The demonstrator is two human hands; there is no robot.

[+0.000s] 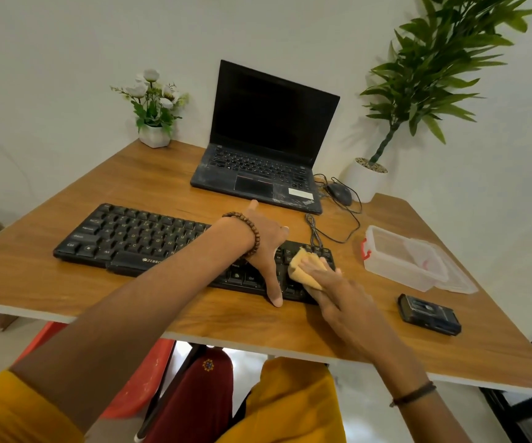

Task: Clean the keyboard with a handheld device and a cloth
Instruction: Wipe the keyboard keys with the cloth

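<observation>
- Yellow cloth [306,270] on black keyboard's [130,238] 3 o'clock end, pressed under right hand's [344,302] seemingly flat fingers.
- Left hand [266,243], spread wide, spans the keyboard.

l hand [264,247] on kbd [130,238] — r hand [338,292] presses cloth [303,266]

A black full-size keyboard [136,238] with pale key legends lies flat and slantwise on the wooden bench [66,282], its cable leaving the far right end. A small folded yellow-orange cloth [303,266] rests on the keyboard's right-hand keys, pressed under the flat fingers of the right hand [338,292]. The handheld device [429,314], a dark, boxy unit, lies flat near the bench's front edge, well apart from the keyboard on its right.
</observation>
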